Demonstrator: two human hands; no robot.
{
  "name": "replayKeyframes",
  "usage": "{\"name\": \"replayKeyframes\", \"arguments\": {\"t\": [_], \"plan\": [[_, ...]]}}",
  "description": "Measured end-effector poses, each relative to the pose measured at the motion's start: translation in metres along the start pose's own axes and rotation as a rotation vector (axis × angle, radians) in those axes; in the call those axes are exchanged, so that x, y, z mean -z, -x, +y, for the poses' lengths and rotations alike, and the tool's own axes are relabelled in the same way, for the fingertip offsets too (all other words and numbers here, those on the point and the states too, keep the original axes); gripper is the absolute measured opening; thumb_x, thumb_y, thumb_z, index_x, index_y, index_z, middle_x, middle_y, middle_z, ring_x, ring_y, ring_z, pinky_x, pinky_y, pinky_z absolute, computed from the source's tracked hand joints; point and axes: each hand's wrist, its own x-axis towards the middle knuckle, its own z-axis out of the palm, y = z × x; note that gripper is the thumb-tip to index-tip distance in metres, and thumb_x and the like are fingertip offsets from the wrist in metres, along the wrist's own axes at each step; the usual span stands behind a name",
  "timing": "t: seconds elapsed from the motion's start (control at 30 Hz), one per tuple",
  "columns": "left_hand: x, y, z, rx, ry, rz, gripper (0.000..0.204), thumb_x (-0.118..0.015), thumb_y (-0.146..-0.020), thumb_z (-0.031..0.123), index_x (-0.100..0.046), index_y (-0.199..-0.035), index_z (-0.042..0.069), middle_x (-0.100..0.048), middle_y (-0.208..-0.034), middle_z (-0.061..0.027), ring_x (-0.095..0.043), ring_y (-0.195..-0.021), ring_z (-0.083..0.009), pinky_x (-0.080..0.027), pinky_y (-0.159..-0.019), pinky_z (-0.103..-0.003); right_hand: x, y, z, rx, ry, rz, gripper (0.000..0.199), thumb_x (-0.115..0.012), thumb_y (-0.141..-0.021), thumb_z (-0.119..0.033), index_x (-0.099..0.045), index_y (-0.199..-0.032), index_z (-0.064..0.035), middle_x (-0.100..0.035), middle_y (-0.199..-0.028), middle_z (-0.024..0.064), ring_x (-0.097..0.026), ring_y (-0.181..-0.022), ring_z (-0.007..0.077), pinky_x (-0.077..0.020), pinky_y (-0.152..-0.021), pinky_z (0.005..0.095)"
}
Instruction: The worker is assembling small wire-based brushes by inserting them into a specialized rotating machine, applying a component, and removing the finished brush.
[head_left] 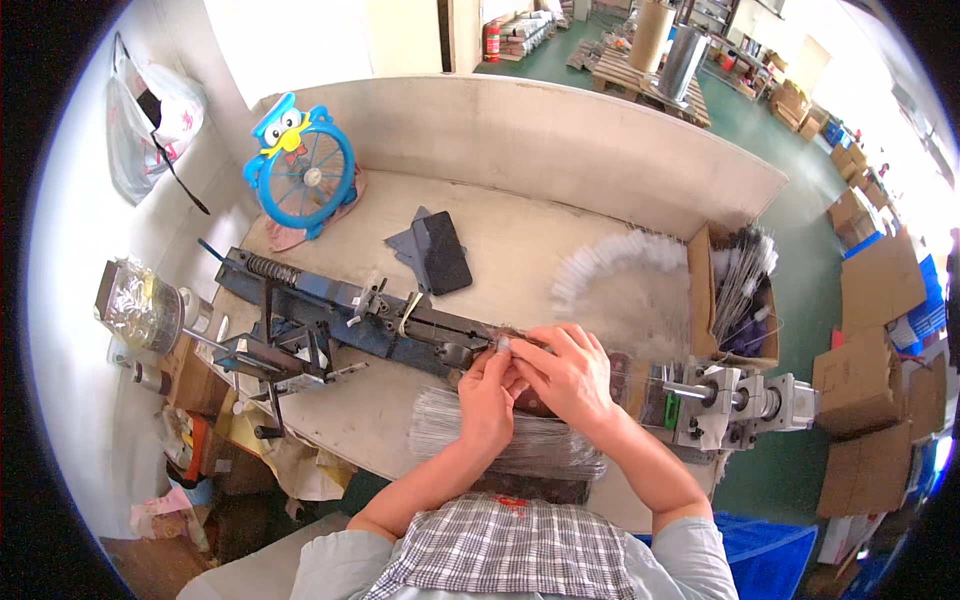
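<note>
My left hand [487, 398] and my right hand [565, 375] meet at the middle of a long blue metal machine [340, 305] that lies across the workbench. Both pinch a small pale piece [503, 346] together at the machine's rail; what it is I cannot tell. A bundle of thin metal wires [520, 440] lies on the bench just below my hands. A row of finished white bristle brushes [620, 258] fans out beyond my right hand.
A grey motor unit [735, 400] ends the machine on the right. A cardboard box of brushes [740, 295], a black phone [441, 252], a blue owl-shaped fan [303, 165], cardboard boxes [870, 400] on the green floor, and clutter at the bench's left edge.
</note>
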Motion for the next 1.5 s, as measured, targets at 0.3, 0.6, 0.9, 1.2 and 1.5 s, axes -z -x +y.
{"name": "replayKeyframes", "arguments": {"t": [0.3,0.6,0.9,1.2,1.5], "plan": [[-0.002,0.001,-0.002,-0.065,-0.050,-0.059,0.017,-0.055,-0.090,0.010,-0.056,-0.104,0.001,-0.064,-0.098,-0.0081,-0.064,-0.087,-0.0166,-0.051,-0.079,-0.031,0.011,0.003,0.007,-0.017,-0.063,-0.006,0.019,-0.072,-0.069,-0.014,-0.070,-0.088,-0.0130,-0.063,-0.089,0.0010,-0.060,-0.082,0.0226,-0.0488,-0.070,0.0346],[0.001,0.000,-0.005,-0.020,0.034,-0.037,0.015,-0.053,-0.090,0.009,-0.056,-0.103,0.002,-0.064,-0.100,-0.0085,-0.063,-0.090,-0.0158,-0.051,-0.079,-0.030,0.004,0.003,0.008,-0.039,-0.072,-0.069,0.019,-0.069,-0.072,-0.017,-0.069,-0.091,-0.0156,-0.063,-0.092,0.0007,-0.060,-0.085,0.0216,-0.0476,-0.073,0.0358],[0.002,0.000,-0.002,0.003,0.073,-0.051,0.015,-0.052,-0.090,0.009,-0.058,-0.102,0.002,-0.064,-0.098,-0.0076,-0.064,-0.088,-0.0161,-0.051,-0.079,-0.030,0.008,0.002,0.005,-0.040,-0.100,-0.059,0.023,-0.071,-0.070,-0.014,-0.069,-0.093,-0.0131,-0.063,-0.095,0.0012,-0.061,-0.086,0.0214,-0.0473,-0.073,0.0354],[0.000,0.002,-0.002,-0.029,0.019,-0.024,0.011,-0.053,-0.089,0.009,-0.057,-0.098,0.004,-0.064,-0.093,-0.0062,-0.063,-0.084,-0.0146,-0.051,-0.078,-0.029,0.004,0.003,0.007,-0.037,-0.123,-0.073,0.024,-0.071,-0.069,-0.014,-0.068,-0.093,-0.0127,-0.063,-0.095,0.0020,-0.061,-0.085,0.0216,-0.0479,-0.072,0.0357],[-0.004,0.004,0.002,0.014,0.129,-0.021,0.011,-0.053,-0.088,0.011,-0.057,-0.096,0.004,-0.063,-0.092,-0.0056,-0.062,-0.085,-0.0161,-0.050,-0.077,-0.030,0.000,-0.001,0.001,-0.049,-0.066,0.006,0.033,-0.076,-0.065,-0.014,-0.067,-0.097,-0.0079,-0.064,-0.093,0.0034,-0.062,-0.079,0.0229,-0.0487,-0.069,0.0344]]}}
